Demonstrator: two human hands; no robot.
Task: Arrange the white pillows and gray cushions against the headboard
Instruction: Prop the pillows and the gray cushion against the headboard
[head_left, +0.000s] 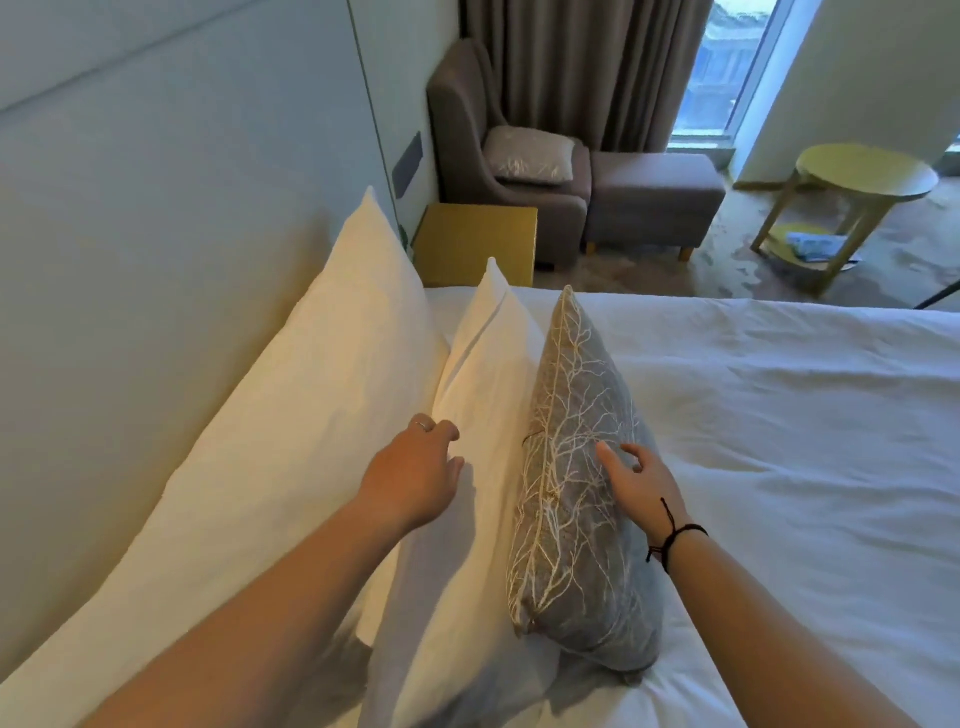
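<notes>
Now | gray cushion (582, 499) upright | right hand (641, 480) fingers (605, 454) touching its face

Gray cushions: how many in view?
2. One gray cushion stands on the bed against the front white pillow, right hand touching it. Another gray cushion lies on the armchair. More may be hidden out of frame.

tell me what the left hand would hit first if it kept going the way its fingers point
Most likely the smaller white pillow: the left hand hovers at its near edge, fingers loosely curled toward it. Depth is unclear; it may already be touching.
</notes>
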